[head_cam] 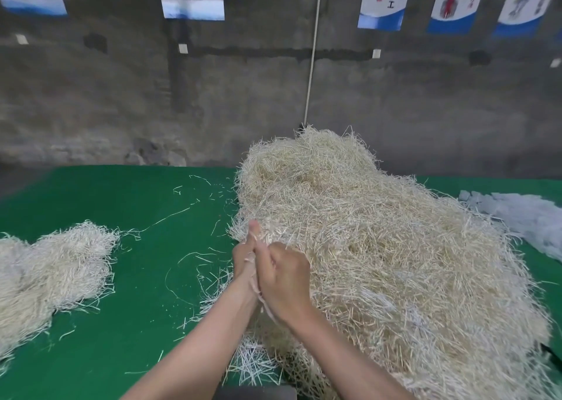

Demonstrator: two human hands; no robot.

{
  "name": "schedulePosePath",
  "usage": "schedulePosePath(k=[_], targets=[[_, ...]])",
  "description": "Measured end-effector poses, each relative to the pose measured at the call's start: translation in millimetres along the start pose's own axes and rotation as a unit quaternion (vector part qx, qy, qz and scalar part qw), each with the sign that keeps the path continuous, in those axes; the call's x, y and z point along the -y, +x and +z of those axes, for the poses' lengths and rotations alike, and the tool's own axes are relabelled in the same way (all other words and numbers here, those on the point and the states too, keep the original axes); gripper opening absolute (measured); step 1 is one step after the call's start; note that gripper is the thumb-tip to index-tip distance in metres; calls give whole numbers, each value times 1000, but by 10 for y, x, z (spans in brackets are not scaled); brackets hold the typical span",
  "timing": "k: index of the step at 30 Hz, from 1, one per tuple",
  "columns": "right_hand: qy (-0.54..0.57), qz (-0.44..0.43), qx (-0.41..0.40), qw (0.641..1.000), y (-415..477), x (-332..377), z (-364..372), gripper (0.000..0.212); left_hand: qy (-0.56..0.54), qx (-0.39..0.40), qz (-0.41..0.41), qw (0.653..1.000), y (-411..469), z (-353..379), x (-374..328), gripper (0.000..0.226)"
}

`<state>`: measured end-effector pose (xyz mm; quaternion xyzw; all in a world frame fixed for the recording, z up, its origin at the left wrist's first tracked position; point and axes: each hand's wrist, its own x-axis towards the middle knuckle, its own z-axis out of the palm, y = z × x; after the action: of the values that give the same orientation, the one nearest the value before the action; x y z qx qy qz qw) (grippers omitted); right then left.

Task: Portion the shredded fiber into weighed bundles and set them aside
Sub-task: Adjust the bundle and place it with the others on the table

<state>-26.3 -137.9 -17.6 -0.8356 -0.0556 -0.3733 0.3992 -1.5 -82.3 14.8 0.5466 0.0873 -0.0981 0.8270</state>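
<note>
Both hands are held together at the left edge of the large pile of shredded fiber (380, 262). The left hand (243, 256) is mostly covered by the right hand (286, 278); only its raised thumb and part of the palm can be seen. The right hand's fingers are curled, back toward the camera. A tuft of fiber (267, 308) is gripped between the two palms, with strands trailing below the wrists; how much is held cannot be told.

The pile spreads to the right of and beyond the hands and is cut off at the bottom edge. A smaller heap of fiber (54, 265) lies well to the left of the hands on the green counter (137, 202), cut off at the frame's left edge. Loose strands (170, 217) are scattered between. Pale bluish-white material (523, 217), far right of the hands, is too blurred to identify.
</note>
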Motion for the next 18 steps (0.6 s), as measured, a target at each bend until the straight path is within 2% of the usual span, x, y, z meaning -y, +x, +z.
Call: schedulePosePath(k=[1, 3, 4, 5, 7, 9, 10, 12, 13, 15, 17, 18], targets=[[22, 45, 19, 999, 51, -72, -31, 49, 51, 1, -11, 999, -31, 17, 60, 44], [46, 105, -33, 993, 220, -263, -153, 50, 134, 4, -39, 990, -60, 11, 235, 58], [36, 102, -67, 992, 226, -288, -180, 49, 152, -1, -43, 987, -77, -1, 272, 61], [23, 93, -64, 993, 173, -237, -163, 52, 146, 4, -34, 989, -62, -9, 296, 53], [13, 25, -2, 1000, -58, -68, 26, 66, 97, 28, -26, 995, -4, -39, 242, 38], [18, 32, 3, 999, -105, -3, 63, 55, 71, 9, -42, 997, 34, -53, 244, 33], [21, 58, -16, 998, -22, -70, 14, 45, 104, 15, -50, 993, 27, -51, 223, 29], [10, 96, -48, 994, 125, -197, -129, 37, 188, 25, -64, 980, 6, -42, 205, 45], [1, 107, -23, 994, 145, -219, -198, 46, 220, 27, -43, 974, -20, -11, 199, 52], [106, 163, 74, 978, 132, -160, -235, 59, 250, 44, 53, 966, 11, 46, 203, 45], [204, 209, 132, 947, 60, -82, -218, 41, 205, 24, 93, 974, 38, 60, 192, 28], [207, 221, 107, 947, 74, -91, -232, 28, 150, 14, 90, 985, 49, 51, 168, 37]])
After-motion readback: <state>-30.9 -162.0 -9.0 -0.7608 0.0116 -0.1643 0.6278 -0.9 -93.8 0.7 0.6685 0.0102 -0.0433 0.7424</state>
